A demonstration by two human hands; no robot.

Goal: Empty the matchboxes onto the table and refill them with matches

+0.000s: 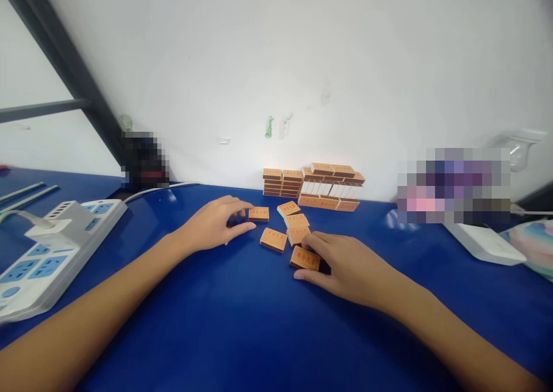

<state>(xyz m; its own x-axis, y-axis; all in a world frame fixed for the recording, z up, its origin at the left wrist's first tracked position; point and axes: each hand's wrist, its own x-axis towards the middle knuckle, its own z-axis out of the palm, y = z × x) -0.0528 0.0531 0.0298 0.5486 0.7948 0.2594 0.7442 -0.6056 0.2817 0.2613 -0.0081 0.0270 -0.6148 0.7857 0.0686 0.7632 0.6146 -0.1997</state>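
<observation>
Beside the left end of a matchbox [259, 214], my left hand [218, 222] has its thumb and fingers apart, a fingertip at the box's edge. My right hand [345, 262] has thumb and fingers around another matchbox [305, 258], which lies near the table's surface. Between the hands are more orange matchboxes: one flat [273, 240], and a slanting row with a far box [288, 209], a middle box [297, 221] and a near box [298, 235] partly behind my right fingers. All have red characters on top.
Against the white wall [242, 64] stand a stack of matchboxes [283, 183] and a wider matchbox structure [330, 187] with pale upright pieces. A white power strip [64, 259] lies left on the blue table [242, 323]. A white device [484, 245] is at right.
</observation>
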